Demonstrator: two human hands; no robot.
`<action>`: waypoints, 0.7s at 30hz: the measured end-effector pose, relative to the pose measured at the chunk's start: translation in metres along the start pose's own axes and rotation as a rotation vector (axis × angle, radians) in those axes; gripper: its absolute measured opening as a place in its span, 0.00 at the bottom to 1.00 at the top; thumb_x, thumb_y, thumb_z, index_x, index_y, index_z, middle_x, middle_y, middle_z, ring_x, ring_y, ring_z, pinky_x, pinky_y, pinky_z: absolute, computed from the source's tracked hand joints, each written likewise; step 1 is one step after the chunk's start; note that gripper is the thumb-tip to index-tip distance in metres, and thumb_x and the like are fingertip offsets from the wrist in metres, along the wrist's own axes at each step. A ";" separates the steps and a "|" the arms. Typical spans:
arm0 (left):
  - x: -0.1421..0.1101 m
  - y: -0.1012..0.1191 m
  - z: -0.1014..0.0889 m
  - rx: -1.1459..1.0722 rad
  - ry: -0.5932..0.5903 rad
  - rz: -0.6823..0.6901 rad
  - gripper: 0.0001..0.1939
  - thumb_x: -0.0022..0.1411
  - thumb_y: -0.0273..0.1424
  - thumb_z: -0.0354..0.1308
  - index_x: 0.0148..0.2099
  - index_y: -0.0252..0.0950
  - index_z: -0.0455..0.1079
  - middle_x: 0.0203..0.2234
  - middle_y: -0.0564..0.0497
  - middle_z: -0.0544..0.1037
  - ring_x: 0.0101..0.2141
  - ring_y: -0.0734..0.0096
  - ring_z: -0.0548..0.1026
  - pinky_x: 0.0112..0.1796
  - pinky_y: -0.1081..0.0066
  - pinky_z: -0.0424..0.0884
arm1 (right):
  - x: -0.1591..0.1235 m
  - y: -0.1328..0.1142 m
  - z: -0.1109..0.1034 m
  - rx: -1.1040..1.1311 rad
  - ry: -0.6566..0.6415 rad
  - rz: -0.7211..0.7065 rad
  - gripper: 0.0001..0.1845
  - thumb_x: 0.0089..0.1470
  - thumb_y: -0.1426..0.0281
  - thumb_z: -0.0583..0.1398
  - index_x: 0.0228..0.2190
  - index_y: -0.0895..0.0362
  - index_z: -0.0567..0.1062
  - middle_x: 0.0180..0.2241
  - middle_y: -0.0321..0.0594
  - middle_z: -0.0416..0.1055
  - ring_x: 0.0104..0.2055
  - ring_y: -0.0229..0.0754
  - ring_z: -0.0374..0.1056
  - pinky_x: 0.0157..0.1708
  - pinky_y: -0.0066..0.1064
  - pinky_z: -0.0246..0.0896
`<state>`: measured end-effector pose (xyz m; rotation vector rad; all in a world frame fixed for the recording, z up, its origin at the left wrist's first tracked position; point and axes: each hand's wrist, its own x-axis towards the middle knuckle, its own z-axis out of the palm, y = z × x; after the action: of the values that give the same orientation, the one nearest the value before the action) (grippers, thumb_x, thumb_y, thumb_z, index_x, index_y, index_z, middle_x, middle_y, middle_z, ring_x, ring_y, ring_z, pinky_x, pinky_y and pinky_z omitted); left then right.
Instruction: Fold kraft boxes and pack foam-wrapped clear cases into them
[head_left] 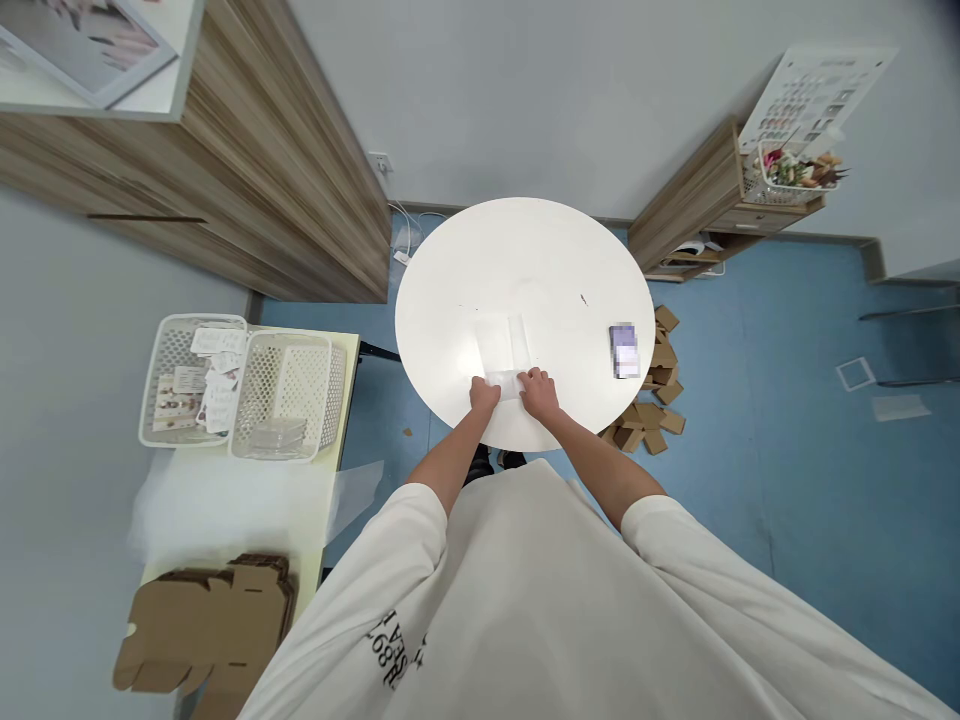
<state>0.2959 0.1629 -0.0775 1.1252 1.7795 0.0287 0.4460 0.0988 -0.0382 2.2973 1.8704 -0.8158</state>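
Note:
On the round white table point(525, 250) lies a thin, whitish translucent wrapping sheet point(495, 345), its near part folded into a flap. My left hand point(484, 394) grips the left end of that folded edge with its fingers closed. At the right end of the fold, my right hand point(538, 394) has curled fingers pressed on the sheet. Whatever may lie inside the fold is hard to make out. A small purple and white box point(624, 350), partly blurred, rests near the table's right edge.
White plastic baskets point(330, 400) holding cards and clear cases stand on a side table at left, beside more translucent sheets point(240, 500) and flat brown cardboard boxes point(202, 625). Small brown boxes point(645, 425) are piled on the floor at right. Wooden cabinets point(315, 150) flank the table.

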 end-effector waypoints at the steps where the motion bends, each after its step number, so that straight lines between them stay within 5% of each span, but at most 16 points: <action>1: -0.001 0.001 0.000 -0.018 0.000 0.007 0.19 0.56 0.32 0.64 0.48 0.41 0.62 0.43 0.44 0.77 0.43 0.56 0.78 0.37 0.62 0.74 | -0.001 0.000 0.001 0.005 0.012 0.009 0.23 0.61 0.73 0.57 0.57 0.51 0.68 0.57 0.51 0.60 0.57 0.57 0.55 0.55 0.46 0.55; 6: -0.007 0.014 0.006 0.026 -0.088 0.134 0.15 0.57 0.29 0.63 0.44 0.41 0.63 0.40 0.50 0.78 0.41 0.65 0.78 0.38 0.68 0.72 | -0.001 0.003 0.006 0.089 0.000 0.073 0.26 0.61 0.73 0.57 0.60 0.49 0.66 0.60 0.51 0.55 0.56 0.56 0.56 0.51 0.45 0.60; 12: -0.015 0.032 0.022 0.113 -0.127 0.230 0.17 0.56 0.27 0.62 0.47 0.40 0.64 0.43 0.48 0.79 0.42 0.62 0.78 0.40 0.67 0.71 | 0.002 0.008 0.012 0.198 0.030 0.070 0.28 0.59 0.75 0.58 0.60 0.49 0.66 0.60 0.48 0.56 0.56 0.53 0.57 0.49 0.41 0.63; 21: -0.027 0.027 0.022 0.033 -0.172 0.340 0.16 0.65 0.26 0.51 0.54 0.40 0.70 0.46 0.48 0.81 0.47 0.65 0.78 0.48 0.67 0.72 | -0.012 0.022 0.004 0.323 0.043 -0.011 0.36 0.55 0.80 0.53 0.64 0.55 0.58 0.61 0.49 0.61 0.56 0.51 0.62 0.53 0.41 0.62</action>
<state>0.3326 0.1499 -0.0563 1.4007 1.4278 0.1034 0.4636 0.0809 -0.0427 2.5039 1.8904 -1.1554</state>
